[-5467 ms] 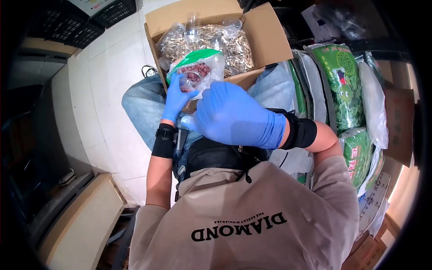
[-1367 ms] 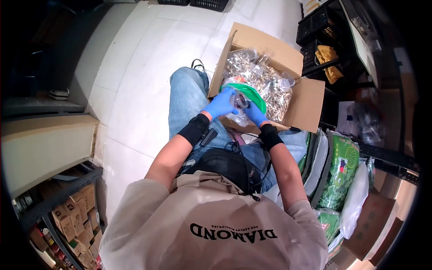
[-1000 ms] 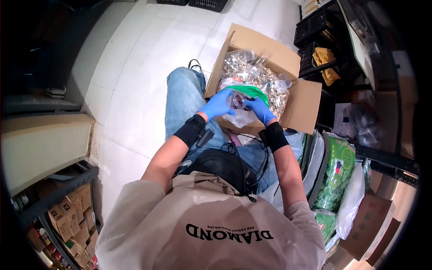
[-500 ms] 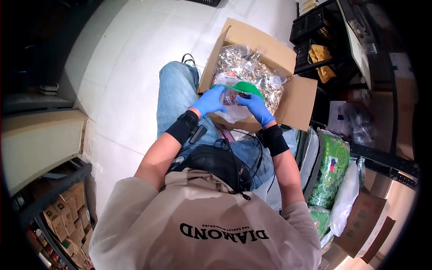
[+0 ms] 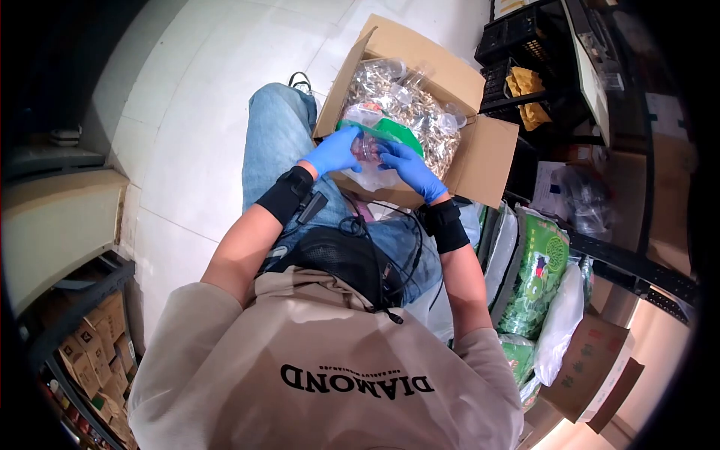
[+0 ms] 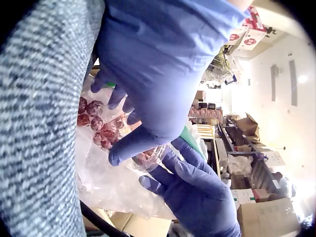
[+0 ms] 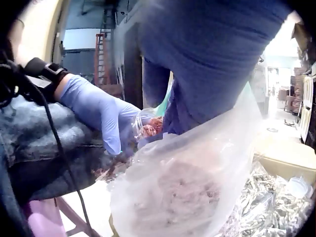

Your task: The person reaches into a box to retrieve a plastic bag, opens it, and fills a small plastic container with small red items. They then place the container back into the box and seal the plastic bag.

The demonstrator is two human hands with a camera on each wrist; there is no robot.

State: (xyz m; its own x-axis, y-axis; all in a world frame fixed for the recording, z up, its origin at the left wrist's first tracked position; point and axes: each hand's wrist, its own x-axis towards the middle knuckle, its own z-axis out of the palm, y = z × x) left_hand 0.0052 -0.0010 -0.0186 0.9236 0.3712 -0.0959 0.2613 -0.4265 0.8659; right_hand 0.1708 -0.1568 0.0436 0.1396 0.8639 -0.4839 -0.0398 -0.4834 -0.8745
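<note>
The small clear cup (image 5: 367, 147) of red pieces is mostly hidden between the two gloved hands, above the plastic bag (image 5: 373, 178) at the near edge of the cardboard box (image 5: 491, 154). The left hand (image 5: 334, 152) curls its fingers round the cup. The right hand (image 5: 409, 169) lays its fingers against the rim, but I cannot tell whether they pinch it or only touch it.

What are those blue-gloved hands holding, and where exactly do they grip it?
A small clear cup of reddish pieces, held by its sides: the left hand on one side, the right hand on the other, right by a clear plastic bag.
</note>
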